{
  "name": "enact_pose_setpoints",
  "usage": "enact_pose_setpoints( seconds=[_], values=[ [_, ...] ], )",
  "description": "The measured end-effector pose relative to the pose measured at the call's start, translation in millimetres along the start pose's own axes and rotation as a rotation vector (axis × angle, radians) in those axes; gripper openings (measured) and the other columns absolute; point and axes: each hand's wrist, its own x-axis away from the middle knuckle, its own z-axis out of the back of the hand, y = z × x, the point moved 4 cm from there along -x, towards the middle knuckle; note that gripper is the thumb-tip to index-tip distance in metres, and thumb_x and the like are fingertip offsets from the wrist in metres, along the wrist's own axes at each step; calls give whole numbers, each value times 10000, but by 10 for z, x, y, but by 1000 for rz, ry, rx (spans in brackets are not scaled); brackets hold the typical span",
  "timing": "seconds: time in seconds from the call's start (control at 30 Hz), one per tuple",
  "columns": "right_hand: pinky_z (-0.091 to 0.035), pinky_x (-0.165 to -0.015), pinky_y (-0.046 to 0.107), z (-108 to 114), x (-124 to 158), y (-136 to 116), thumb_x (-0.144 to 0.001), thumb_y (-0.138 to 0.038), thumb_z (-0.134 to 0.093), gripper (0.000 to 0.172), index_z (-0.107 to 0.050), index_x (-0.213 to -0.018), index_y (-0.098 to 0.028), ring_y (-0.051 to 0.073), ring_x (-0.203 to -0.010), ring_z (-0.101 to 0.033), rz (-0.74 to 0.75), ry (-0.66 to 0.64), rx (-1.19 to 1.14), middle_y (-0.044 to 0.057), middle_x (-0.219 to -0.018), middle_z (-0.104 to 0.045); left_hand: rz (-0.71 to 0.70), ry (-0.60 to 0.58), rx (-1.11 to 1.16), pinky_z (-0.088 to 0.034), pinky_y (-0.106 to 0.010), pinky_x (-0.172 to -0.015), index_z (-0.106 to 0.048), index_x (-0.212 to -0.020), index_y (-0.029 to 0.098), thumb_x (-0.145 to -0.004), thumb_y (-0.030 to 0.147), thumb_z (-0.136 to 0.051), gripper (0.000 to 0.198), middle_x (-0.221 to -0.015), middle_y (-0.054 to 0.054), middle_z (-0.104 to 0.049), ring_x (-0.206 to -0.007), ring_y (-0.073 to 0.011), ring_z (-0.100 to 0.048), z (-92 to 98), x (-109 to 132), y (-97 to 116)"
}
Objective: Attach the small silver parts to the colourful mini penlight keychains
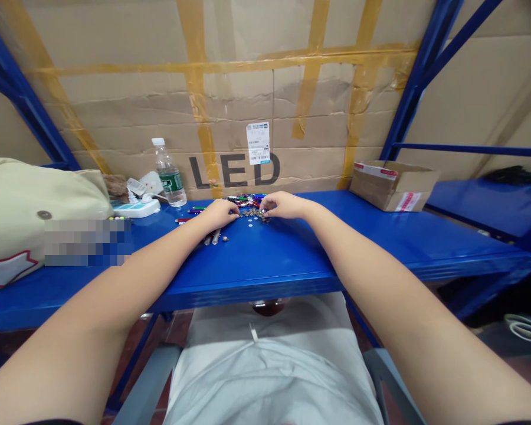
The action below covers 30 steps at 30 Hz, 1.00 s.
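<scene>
Small round coin-like pieces point(251, 212) lie in a loose pile on the blue table point(265, 260), with two paler discs point(250, 223) just in front. My left hand point(220, 213) rests at the left edge of the pile, fingers curled; what they hold, if anything, is hidden. At the right edge my right hand point(279, 205) pinches something small and shiny, too small to name. Colourful pens point(248, 199) lie behind the pile. Clear tubes point(212, 237) and a small metallic piece point(225, 239) are in front of my left hand.
A water bottle point(170, 177), a white power strip point(137, 208) and a cream bag point(39, 206) stand on the left. An open cardboard box point(392, 186) sits at the back right. A large cardboard sheet point(230, 118) rises behind the table.
</scene>
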Motion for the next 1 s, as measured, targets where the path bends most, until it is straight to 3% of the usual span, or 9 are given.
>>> enact_pose_setpoints(
  seconds=[0.23, 0.43, 0.7, 0.87, 1.0],
  values=[
    [-436, -858, 300, 49, -25, 81, -727, -101, -640, 288, -711, -987, -201, 202, -964, -607, 2, 85, 162, 50, -1044, -698, -39, 17, 2, -457, -303, -743, -728, -917, 240, -776, 240, -527, 246, -898, -44, -717, -818, -223, -633, -16, 4, 66],
    [-432, -835, 314, 48, -47, 124, -697, -93, -663, 263, -757, -900, -230, 227, -905, -605, -12, 110, 331, 60, -923, -707, -34, 37, -5, -457, -280, -743, -734, -895, 233, -773, 275, -538, 235, -878, -42, -715, -804, -209, -625, -3, 2, 93],
    [-426, -891, 304, 18, -47, 44, -752, -80, -599, 297, -706, -1004, -194, 219, -1011, -591, -38, 145, 212, 67, -1067, -687, 57, 34, 29, -457, -282, -678, -741, -807, 216, -779, 313, -568, 200, -821, -43, -718, -775, -215, -634, 3, 2, 80],
    [-436, -894, 316, 14, -25, -7, -808, -103, -558, 257, -657, -1040, -155, 211, -997, -603, -53, 168, 115, 92, -1087, -678, 156, 187, 312, -467, -290, -735, -731, -894, 179, -817, 360, -565, 257, -865, -51, -725, -799, -200, -639, 116, 9, 102],
    [-453, -874, 328, -13, -48, -18, -826, -144, -571, 213, -638, -1028, -149, 212, -975, -612, -26, 157, 38, 101, -1078, -679, 142, 216, 578, -475, -284, -785, -717, -941, 188, -825, 359, -575, 251, -945, -36, -728, -874, -186, -642, 155, 24, 156]
  ],
)
